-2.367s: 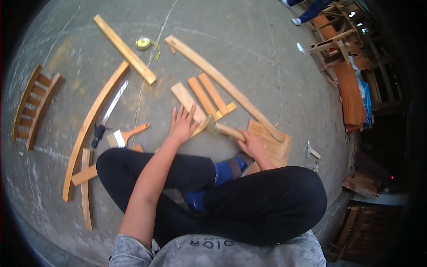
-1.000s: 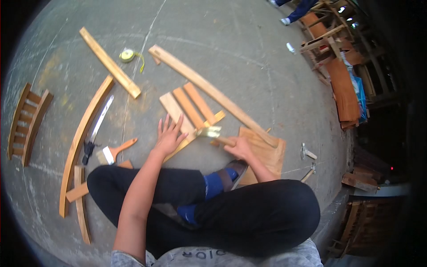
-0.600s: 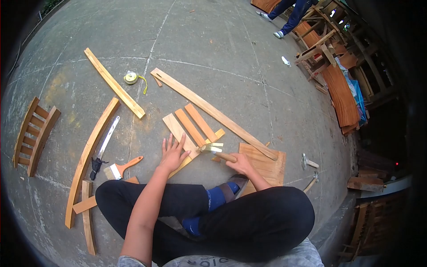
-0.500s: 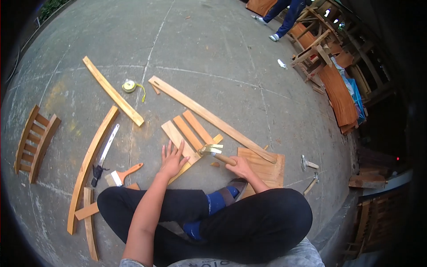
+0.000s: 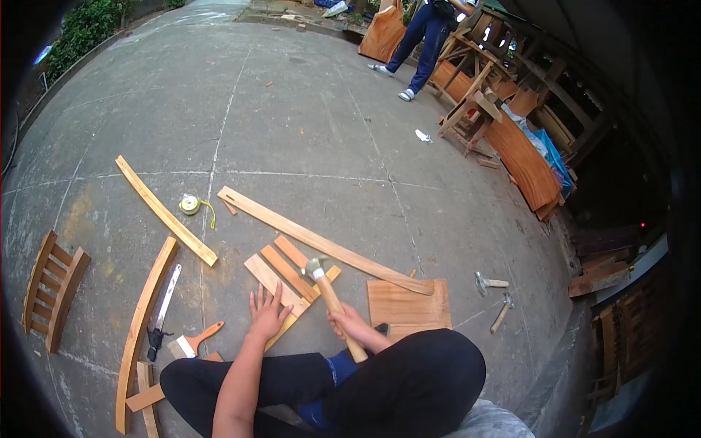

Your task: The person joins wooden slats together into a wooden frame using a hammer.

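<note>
My left hand (image 5: 268,314) lies with fingers spread on the lower end of a wide pale slat (image 5: 272,280). Beside that slat are two narrower reddish slats (image 5: 286,269), and their lower ends meet a light wooden rail (image 5: 330,278) running diagonally beneath my hand. My right hand (image 5: 350,325) is wrapped round the wooden handle of a claw hammer (image 5: 332,301). The hammer's metal head points away from me and appears above the slats' ends; the exact gap cannot be told. A square wooden board (image 5: 409,305) lies to the right of my right hand.
A long plank (image 5: 314,237) lies beyond the slats. To the left are a tape measure (image 5: 190,204), a curved beam (image 5: 146,328), a saw-like blade (image 5: 169,292), a paintbrush (image 5: 197,341) and a slatted frame (image 5: 55,292). Two hammers (image 5: 491,283) lie right. A person (image 5: 420,44) stands behind.
The hammer has swung from lying across the rail to pointing upward and away, with my right hand drawn left and closer to my knee. My view has tilted up; my left hand stays on the slat.
</note>
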Demonstrator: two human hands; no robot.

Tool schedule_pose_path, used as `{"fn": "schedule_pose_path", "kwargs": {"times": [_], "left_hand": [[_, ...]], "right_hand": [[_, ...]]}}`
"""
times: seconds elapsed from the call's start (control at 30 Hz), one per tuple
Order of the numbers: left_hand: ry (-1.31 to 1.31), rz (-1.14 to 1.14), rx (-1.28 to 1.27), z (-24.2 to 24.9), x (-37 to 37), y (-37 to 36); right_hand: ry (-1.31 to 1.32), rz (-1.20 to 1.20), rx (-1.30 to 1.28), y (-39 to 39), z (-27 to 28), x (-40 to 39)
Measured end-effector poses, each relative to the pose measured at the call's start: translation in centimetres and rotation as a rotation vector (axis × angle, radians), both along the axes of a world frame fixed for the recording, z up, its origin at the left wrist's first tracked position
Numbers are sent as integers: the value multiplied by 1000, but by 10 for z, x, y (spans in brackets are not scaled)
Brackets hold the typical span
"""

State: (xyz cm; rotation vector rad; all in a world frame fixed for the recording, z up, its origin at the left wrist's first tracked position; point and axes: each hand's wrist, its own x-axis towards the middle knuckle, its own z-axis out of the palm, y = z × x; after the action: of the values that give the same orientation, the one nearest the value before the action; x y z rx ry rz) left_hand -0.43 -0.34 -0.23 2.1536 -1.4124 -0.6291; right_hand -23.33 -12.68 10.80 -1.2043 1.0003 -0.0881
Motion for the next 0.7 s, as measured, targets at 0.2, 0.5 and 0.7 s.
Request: {"fn": "schedule_pose_path", "kwargs": {"times": [0.2,0.5,0.7], "left_hand": [[9,-14,46,8,-1,4],[-64,-36,110,16,-5,5],[-131,-3,10,10,-4,-1]], "right_hand": [[99,-80,-33,9,-19,-9],[127,-30,-476,-18,-75,13],[-9,-98,-428,-25,-84,57]]}}
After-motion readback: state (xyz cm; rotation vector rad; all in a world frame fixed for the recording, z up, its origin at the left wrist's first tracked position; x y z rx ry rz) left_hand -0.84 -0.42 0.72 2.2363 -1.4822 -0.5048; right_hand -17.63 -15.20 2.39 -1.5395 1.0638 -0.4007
